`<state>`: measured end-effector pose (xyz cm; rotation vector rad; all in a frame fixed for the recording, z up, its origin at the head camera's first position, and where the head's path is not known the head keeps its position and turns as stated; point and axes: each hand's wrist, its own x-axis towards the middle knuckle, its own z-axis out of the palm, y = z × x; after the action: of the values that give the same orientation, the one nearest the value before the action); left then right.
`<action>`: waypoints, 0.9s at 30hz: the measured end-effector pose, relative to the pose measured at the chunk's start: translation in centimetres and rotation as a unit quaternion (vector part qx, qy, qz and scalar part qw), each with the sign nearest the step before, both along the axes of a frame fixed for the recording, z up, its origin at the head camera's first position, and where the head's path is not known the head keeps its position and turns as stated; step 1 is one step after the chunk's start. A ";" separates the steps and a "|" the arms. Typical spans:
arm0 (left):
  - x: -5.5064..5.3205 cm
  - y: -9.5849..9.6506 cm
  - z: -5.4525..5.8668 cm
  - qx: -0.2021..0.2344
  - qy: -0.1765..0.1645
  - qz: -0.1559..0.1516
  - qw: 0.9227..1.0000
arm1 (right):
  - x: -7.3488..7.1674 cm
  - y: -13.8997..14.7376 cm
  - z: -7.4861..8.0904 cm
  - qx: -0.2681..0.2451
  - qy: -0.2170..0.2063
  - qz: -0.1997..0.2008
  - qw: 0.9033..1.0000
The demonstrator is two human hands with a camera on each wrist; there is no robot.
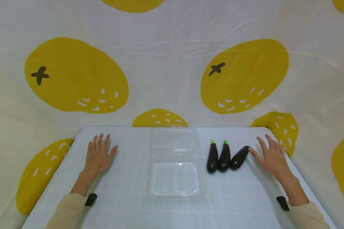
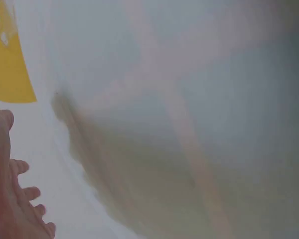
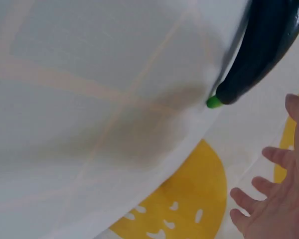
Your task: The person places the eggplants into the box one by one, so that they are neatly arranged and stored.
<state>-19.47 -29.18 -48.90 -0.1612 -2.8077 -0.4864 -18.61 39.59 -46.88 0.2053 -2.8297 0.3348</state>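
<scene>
Three dark glossy eggplants lie right of centre on the table. The left eggplant (image 1: 212, 159) and the middle eggplant (image 1: 224, 158) point their green stem ends away. Tilted toward my right hand (image 1: 273, 159) is the right eggplant (image 1: 239, 158); its green tip (image 3: 214, 102) shows in the right wrist view. That hand hovers beside it, fingers spread, thumb near the stem end and holding nothing. Left of them sits a clear plastic clamshell container (image 1: 175, 195), its lid (image 1: 173, 140) folded back. My left hand (image 1: 98, 159), fingers extended, is over the table's left side, gripping nothing.
A pale checked cloth covers the table (image 1: 172, 216). Behind it hangs a white curtain (image 1: 166, 79) printed with yellow fruit, which also shows along both sides. Black bands (image 1: 90, 199) are at both sleeve cuffs.
</scene>
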 end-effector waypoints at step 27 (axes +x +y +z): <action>1.3 5.1 0.8 0.180 -0.056 0.021 0.982 | 1.7 -3.4 0.1 -0.103 0.065 -0.004 0.993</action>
<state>-18.13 -24.10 -48.13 0.0016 -2.7636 -1.0067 -16.96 36.16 -46.75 0.1648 -2.6441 0.5859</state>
